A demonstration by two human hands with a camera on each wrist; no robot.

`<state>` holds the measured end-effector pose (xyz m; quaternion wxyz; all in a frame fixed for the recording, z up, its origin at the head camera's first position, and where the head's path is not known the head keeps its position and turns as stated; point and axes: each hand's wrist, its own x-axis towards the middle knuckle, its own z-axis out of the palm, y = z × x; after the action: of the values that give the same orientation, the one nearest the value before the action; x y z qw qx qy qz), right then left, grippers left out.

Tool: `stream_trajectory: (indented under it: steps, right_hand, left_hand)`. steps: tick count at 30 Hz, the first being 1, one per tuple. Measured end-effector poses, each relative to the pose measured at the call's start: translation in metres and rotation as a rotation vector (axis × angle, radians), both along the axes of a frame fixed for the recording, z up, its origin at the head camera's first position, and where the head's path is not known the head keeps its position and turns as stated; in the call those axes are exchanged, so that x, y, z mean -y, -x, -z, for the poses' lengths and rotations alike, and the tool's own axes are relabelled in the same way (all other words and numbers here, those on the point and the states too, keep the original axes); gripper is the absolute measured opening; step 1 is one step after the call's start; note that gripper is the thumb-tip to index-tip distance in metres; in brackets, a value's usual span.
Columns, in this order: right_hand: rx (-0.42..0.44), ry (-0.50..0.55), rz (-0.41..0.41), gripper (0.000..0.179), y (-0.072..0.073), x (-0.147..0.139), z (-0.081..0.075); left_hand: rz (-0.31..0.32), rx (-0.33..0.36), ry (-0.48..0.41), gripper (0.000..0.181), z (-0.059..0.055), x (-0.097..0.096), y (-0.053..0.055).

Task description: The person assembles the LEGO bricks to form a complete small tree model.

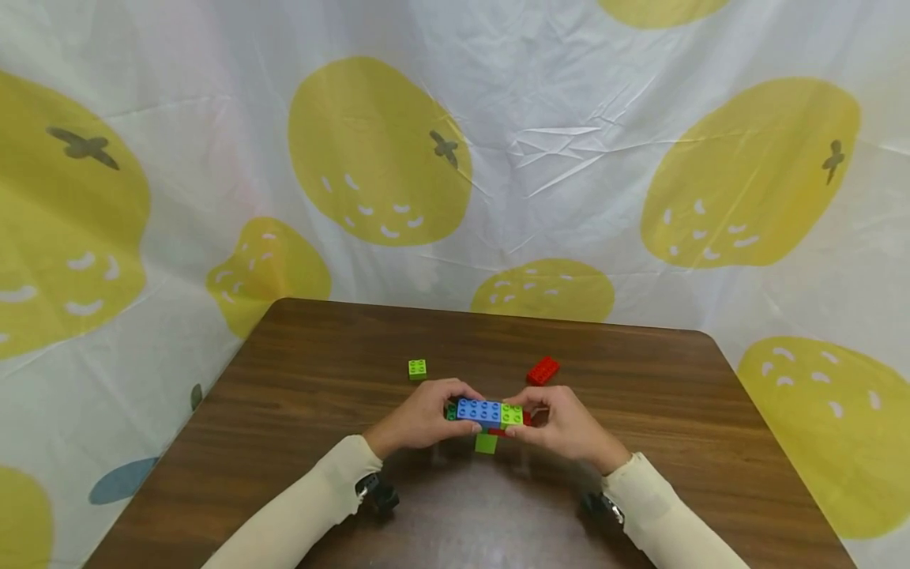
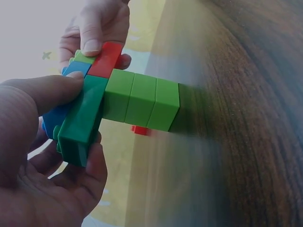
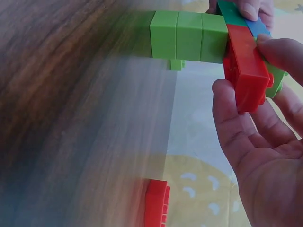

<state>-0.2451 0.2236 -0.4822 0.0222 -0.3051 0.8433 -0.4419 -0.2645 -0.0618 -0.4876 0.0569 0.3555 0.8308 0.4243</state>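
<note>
Both hands grip one toy-brick build from its two ends, over the middle of the table. Its top layer is a blue brick [image 1: 479, 412] beside a light green brick [image 1: 512, 414]. Under these sit a dark green brick [image 2: 84, 111] and a red brick [image 3: 248, 54], end to end. A column of stacked light green bricks [image 2: 142, 99] stands below them, at their middle. My left hand [image 1: 426, 412] pinches the blue and dark green end, thumb on the near side. At the red and light green end, my right hand [image 1: 565, 423] holds on with thumb and fingers.
On the brown wooden table [image 1: 341, 340], a small light green brick [image 1: 417, 369] lies behind the left hand. A loose red brick [image 1: 543, 371] lies behind the right hand. A white curtain [image 1: 554, 158] with yellow fruit prints hangs beyond the table.
</note>
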Motion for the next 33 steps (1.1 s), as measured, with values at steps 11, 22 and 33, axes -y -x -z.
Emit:
stream_trajectory:
  steps: [11,22,33]
  right_hand:
    - [-0.002,-0.037,-0.046,0.025,0.001,-0.002,-0.001]
    - [-0.061,-0.092,0.059,0.017,0.01,-0.004,-0.012]
    - [-0.088,-0.086,0.158,0.02,0.026,-0.017,-0.009]
  left_hand:
    - [-0.009,0.004,0.006,0.038,0.002,-0.002,0.001]
    - [-0.032,0.019,0.001,0.044,0.003,0.003,0.0]
    - [-0.066,0.067,-0.048,0.043,0.006,0.011,-0.002]
